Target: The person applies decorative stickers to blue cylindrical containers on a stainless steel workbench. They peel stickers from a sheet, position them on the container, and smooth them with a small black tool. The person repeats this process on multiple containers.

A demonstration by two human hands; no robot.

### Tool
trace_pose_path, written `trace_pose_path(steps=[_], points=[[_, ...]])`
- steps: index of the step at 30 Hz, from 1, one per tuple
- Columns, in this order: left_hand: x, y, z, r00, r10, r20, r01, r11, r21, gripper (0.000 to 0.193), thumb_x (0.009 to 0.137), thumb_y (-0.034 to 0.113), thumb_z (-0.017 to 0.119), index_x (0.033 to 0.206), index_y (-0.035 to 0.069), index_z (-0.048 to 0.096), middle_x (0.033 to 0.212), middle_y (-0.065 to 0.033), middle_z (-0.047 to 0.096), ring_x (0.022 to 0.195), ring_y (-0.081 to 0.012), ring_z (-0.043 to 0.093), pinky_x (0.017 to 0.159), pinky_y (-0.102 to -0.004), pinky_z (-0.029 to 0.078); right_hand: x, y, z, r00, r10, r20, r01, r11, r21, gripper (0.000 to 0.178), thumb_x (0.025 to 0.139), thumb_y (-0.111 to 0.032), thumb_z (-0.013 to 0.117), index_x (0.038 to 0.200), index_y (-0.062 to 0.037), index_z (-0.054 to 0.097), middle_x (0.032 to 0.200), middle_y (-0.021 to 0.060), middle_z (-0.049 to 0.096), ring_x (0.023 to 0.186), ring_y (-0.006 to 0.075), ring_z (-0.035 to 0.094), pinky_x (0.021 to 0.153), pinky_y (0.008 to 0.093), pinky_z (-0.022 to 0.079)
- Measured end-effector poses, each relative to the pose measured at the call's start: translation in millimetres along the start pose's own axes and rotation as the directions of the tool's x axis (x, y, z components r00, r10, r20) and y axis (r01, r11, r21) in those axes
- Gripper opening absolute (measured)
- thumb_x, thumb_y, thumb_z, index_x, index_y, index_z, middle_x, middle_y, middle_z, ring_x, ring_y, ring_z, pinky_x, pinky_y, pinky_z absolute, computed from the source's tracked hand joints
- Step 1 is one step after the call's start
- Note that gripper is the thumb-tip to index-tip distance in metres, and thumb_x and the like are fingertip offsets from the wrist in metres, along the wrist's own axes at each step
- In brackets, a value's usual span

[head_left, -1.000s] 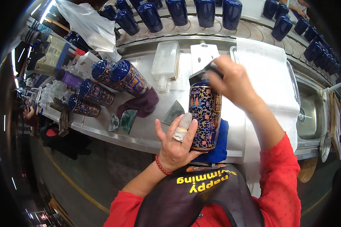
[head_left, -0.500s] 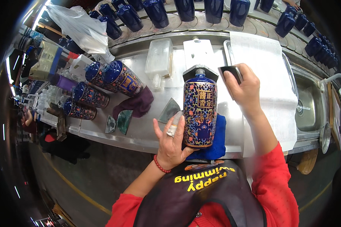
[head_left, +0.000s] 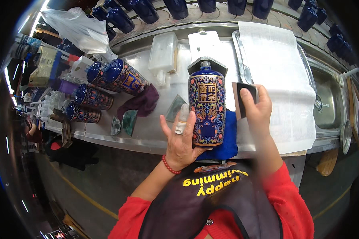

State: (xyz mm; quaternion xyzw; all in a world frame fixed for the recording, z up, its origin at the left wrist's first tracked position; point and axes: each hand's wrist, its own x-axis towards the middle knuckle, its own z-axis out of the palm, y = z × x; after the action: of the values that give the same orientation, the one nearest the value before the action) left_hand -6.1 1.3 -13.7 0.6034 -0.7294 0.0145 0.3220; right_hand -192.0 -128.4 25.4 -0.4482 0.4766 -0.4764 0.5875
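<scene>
A dark blue bottle point(head_left: 207, 105) with colourful floral decoration and gold-framed characters leans back, its neck against a grey angular rest. My left hand point(head_left: 180, 139) grips its lower left side, thumb at the base and some fingers stretched along the side. One finger has a white wrapping and a pale translucent cover. To the right of the bottle, apart from it, my right hand point(head_left: 260, 104) pinches a flat scraper-like piece point(head_left: 243, 95), black with a tan edge. A blue cloth point(head_left: 230, 137) lies under and beside the bottle.
Several decorated bottles point(head_left: 131, 81) lie tilted at left beside a purple cloth point(head_left: 147, 101). Green-grey triangular pieces point(head_left: 129, 120) lie nearby. A clear rectangular container point(head_left: 162, 53) stands behind. White paper point(head_left: 275, 75) covers the right side, near a sink point(head_left: 329, 103). Plain blue bottles point(head_left: 146, 11) line a conveyor.
My right hand has come down and slightly nearer, and the flat piece now stands more upright. My left hand keeps its hold on the bottle. The whole view has shifted a little.
</scene>
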Motion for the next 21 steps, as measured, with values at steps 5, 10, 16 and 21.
trace_pose_path(steps=[5,10,16,21], points=[[3,1,-4,1.0,0.004,0.018,-0.003,1.0,-0.025,0.101,0.087,0.062,0.068,0.156,-0.001,0.031,0.149,-0.0249,0.048,0.14,-0.0424,0.044,0.116,-0.0701,0.0,-9,2,3,0.958,-0.248,0.141,0.275,0.935,-0.225,0.021,0.099,-0.02,0.068,0.106,-0.0007,0.063,0.086,0.0066,0.069,0.078,0.0116,0.064,0.071,0.0263,0.052],[6,16,-5,0.999,-0.011,0.046,0.008,0.998,0.069,0.101,0.082,0.053,0.08,0.152,-0.005,0.034,0.144,-0.0243,0.053,0.137,-0.0438,0.047,0.118,-0.0675,0.0,-5,14,-1,0.872,-0.416,0.257,0.465,0.868,-0.172,0.021,0.098,-0.018,0.068,0.107,-0.0003,0.063,0.087,0.0089,0.07,0.082,0.0146,0.065,0.073,0.0274,0.051],[3,3,-4,1.0,0.008,0.004,-0.009,0.999,0.042,0.105,0.08,0.055,0.079,0.153,-0.004,0.033,0.143,-0.0209,0.054,0.135,-0.0408,0.05,0.118,-0.0682,0.001,11,9,-6,0.897,-0.417,0.145,0.441,0.836,-0.327,0.014,0.09,-0.011,0.069,0.103,-0.0081,0.066,0.087,0.0041,0.064,0.081,0.0152,0.062,0.077,0.0406,0.048],[3,0,-6,1.0,-0.018,0.017,0.018,1.0,0.013,0.105,0.08,0.055,0.079,0.153,-0.004,0.032,0.145,-0.0223,0.053,0.139,-0.0401,0.047,0.118,-0.0682,0.001,-21,-26,-7,0.228,-0.594,0.771,0.974,0.153,-0.17,0.016,0.077,-0.017,0.07,0.092,-0.0169,0.069,0.084,-0.0011,0.052,0.079,0.0172,0.056,0.076,0.0434,0.036]])
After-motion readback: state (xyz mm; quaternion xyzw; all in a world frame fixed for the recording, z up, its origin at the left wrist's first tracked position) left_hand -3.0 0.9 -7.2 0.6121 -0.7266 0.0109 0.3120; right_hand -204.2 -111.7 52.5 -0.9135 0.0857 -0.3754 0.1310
